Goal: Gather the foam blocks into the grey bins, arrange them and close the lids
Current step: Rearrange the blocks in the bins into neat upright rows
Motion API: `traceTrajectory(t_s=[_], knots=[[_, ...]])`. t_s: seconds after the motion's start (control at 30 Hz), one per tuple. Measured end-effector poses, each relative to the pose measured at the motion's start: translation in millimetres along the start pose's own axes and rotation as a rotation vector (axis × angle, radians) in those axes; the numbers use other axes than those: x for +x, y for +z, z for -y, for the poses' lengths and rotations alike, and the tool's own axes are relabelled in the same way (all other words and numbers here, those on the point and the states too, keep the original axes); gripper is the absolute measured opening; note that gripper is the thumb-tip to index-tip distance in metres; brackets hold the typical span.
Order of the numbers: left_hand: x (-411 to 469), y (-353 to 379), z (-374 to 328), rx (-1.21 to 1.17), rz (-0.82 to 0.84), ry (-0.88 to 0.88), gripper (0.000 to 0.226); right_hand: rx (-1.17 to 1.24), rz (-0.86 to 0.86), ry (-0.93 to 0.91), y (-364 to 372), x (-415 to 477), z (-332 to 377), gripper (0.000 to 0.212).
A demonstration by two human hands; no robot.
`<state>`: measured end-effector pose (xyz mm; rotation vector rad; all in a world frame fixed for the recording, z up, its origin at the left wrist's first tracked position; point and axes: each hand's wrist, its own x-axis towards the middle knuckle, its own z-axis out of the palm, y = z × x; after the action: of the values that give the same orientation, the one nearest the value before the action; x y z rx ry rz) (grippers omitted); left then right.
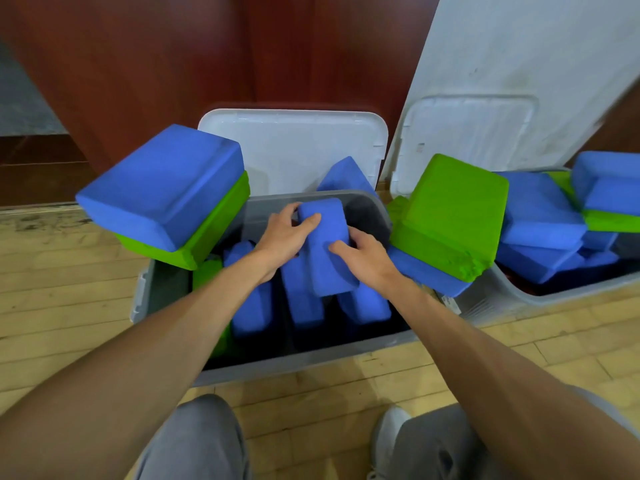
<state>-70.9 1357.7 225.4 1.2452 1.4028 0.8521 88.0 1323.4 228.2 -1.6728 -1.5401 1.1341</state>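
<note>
Person's dress, as observed:

- Left forearm (166,341) and right forearm (485,358): bare along the whole visible length.
- Left hand (284,237) and right hand (367,258): bare.
- Trousers (201,441): grey, soft fabric, lightly creased.
- Shoe (389,433): one light grey trainer visible.

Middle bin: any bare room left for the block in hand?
Looks free: left end, between the grey bin's left wall and the green block inside; dark strip along its front wall. Back right corner: too dark to tell. Crowded: upright blue blocks mid-bin, stacks on both rims, heaped right bin.
</note>
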Motion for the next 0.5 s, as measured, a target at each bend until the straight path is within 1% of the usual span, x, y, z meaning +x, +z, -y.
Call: traceTrajectory(t_s=[0.07,0.13,0.23,0.3,0.33,0.4,0.43,0.47,0.5], knots=[[-2.1,6.0,2.9,-0.085,0.049,0.024,0.035,-0.074,-0.042,-0.026,-4.9,-2.6,1.8,0.034],[-2.3,12.0,2.2,-0.174,0.087,0.035,0.032,-0.093,-0.078,-0.028,-8.6,-5.1,2.0,0.033],[-0.9,22.3,4.3,-0.177,0.155,0.022,0.031,-0.142,-0.129,0.085,-13.6,-4.1,-11.4,0.035],[-1.8,32.0,9.2,-0.147,0.185,-0.012,0.033,-0.151,-0.119,0.181,-15.2,-4.5,-22.7,0.045],[-3.0,37.6,10.2,-0.125,0.182,-0.014,0.036,-0.123,-0.109,0.204,-15.4,-5.6,-26.2,0.053],[-3.3,44.3,10.3,-0.046,0.146,0.007,0.042,-0.069,-0.105,0.199,-14.1,-6.8,-29.2,0.074],[-2.7,44.6,11.4,0.002,0.140,0.014,0.045,-0.083,-0.107,0.185,-13.0,-6.2,-28.8,0.080],[-4.6,43.4,14.1,0.027,0.151,-0.009,0.049,-0.113,-0.100,0.168,-11.4,-5.0,-28.3,0.082],[-8.3,40.9,17.8,0.013,0.181,-0.072,0.053,-0.145,-0.081,0.158,-9.3,-2.2,-29.0,0.080]])
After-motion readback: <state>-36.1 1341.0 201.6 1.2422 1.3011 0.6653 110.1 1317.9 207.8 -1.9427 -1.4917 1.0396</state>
